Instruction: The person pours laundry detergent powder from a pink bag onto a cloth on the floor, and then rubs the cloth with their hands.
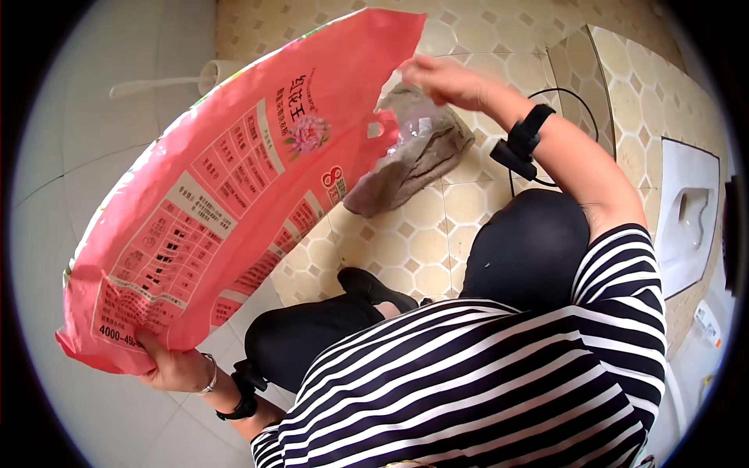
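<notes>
A large pink printed plastic bag (234, 179) stretches across the left half of the view, one edge torn and a small hole near it. My left hand (173, 370) grips its lower end, thumb on the printed side and the other fingers behind. At the upper right end, my right hand (446, 82) is closed with its fingertips at the torn edge, apparently pinching it; the fingers are slightly blurred. Below the right hand a crumpled grey-brown cloth (437, 160) lies on the tiled floor, with shiny clear plastic (413, 125) over part of it.
A tiled raised step (601, 93) runs along the right, with a white squat toilet (690, 207) set in it. A black cable (581, 105) loops by my right wrist. At far right is a white bottle (708, 324); at upper left, a white long-handled object (156, 86).
</notes>
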Demonstrator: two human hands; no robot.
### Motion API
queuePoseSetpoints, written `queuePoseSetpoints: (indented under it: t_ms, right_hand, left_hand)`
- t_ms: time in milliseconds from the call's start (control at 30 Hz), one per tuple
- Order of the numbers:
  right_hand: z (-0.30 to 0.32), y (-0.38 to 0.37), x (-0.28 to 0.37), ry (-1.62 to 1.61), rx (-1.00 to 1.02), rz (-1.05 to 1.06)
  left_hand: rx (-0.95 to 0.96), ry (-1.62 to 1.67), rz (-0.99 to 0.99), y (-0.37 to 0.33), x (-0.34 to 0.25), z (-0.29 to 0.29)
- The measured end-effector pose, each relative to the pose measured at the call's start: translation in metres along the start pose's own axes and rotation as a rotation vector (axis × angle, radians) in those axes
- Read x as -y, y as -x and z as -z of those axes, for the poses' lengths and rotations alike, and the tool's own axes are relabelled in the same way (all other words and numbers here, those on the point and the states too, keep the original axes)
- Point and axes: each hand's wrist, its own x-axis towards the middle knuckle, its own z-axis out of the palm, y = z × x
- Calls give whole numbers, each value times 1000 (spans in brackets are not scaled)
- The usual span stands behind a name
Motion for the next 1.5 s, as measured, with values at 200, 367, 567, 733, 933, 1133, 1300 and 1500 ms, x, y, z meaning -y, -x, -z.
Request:
queuePoseSetpoints:
  t_ms: [200, 367, 567, 733, 933, 1133, 1300, 1500]
  right_hand:
    - [-32, 8, -75, 244, 369, -477]
    - [-63, -8, -102, -241, 297, -485]
    - [-84, -37, -115, -253, 171, -409]
    - [-66, -45, -100, 21, 235, -149]
    - [-49, -41, -81, 311, 263, -79]
    - [-45, -26, -77, 374, 66, 36]
    - [-36, -56, -155, 384, -34, 417]
    - [-29, -67, -156, 507, -109, 620]
  left_hand:
    - [17, 6, 3, 1, -5, -1]
    - [6, 38, 27, 10, -6, -2]
    - [60, 35, 58, 5, -6, -6]
    - [76, -2, 16, 3, -5, 0]
    - [165, -237, -171, 6, -8, -6]
    - [93, -49, 33, 8, -13, -7]
    - [120, 2, 23, 14, -22, -17]
    - [108, 47, 76, 16, -26, -22]
